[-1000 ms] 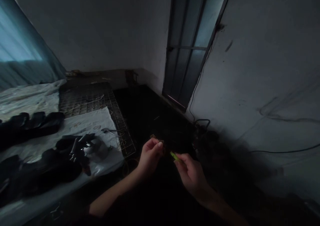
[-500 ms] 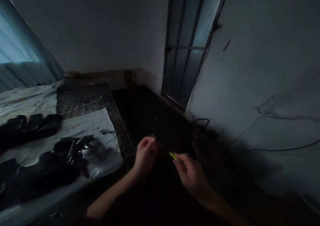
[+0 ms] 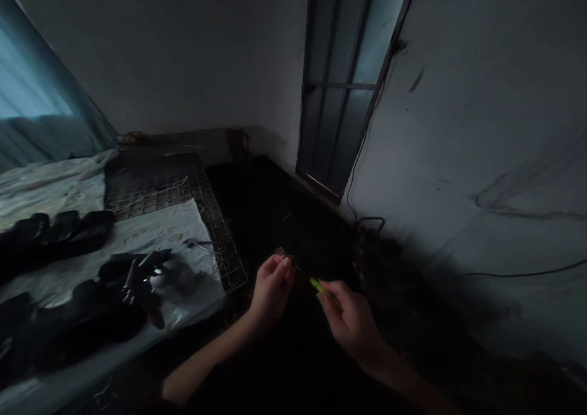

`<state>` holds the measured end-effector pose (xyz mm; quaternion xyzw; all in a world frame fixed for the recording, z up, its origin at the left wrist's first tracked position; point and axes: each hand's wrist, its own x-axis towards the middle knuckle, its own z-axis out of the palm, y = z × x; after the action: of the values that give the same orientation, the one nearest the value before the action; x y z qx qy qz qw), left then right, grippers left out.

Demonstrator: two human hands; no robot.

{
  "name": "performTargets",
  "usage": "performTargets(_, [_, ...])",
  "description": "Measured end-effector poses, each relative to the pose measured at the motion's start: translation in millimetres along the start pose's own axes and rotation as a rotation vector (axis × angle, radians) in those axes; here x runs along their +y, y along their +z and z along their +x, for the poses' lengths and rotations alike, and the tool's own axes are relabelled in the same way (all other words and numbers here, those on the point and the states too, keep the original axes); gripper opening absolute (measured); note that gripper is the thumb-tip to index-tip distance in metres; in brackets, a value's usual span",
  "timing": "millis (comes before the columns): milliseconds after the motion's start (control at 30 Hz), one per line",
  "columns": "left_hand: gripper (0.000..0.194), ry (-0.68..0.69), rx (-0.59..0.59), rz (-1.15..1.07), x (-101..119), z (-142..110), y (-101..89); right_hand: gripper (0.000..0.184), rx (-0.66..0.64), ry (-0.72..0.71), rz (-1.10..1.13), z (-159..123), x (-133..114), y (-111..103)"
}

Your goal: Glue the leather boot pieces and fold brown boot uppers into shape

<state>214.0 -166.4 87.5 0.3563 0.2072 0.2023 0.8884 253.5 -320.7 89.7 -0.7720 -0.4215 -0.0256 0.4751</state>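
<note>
My left hand (image 3: 271,286) is closed in a pinch around a small brownish piece (image 3: 284,252), too dark to name. A little to the right, my right hand (image 3: 349,317) wraps around a tool with a bright yellow-green handle (image 3: 317,285). The tool points toward the left hand, and its thin tip fades into the darkness, so I cannot tell whether it touches the brown piece. Both hands are raised over the dark floor, beside the mesh-topped platform.
On the left, a white cloth (image 3: 181,222) covers part of a wire-mesh platform (image 3: 213,210). Dark bulky items (image 3: 64,231) and pliers-like metal tools (image 3: 140,274) lie on it. A dark machine with a handle (image 3: 371,220) stands by the right wall, below a metal door (image 3: 337,97).
My left hand has shifted slightly to the right, and more of the brownish piece shows above its fingers. My right hand and its tool stay almost in place.
</note>
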Motion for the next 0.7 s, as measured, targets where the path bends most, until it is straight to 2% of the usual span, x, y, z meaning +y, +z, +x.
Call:
performTargets(267, [0.042,-0.025,-0.019,0.037,2,2,-0.6,0.015,-0.007,0.012,0.038,8,-1,-7])
performTargets(467, [0.045,-0.077,-0.025,0.164,8,8,-7.4,0.017,-0.166,0.188,0.161,25,-4,-32])
performTargets(600, [0.048,-0.085,0.017,0.143,14,14,-7.4,0.018,-0.264,0.241,0.202,24,-4,-35])
performTargets(700, [0.047,-0.170,-0.020,-0.003,18,15,-5.6,0.017,-0.151,0.203,0.175,19,-3,-31])
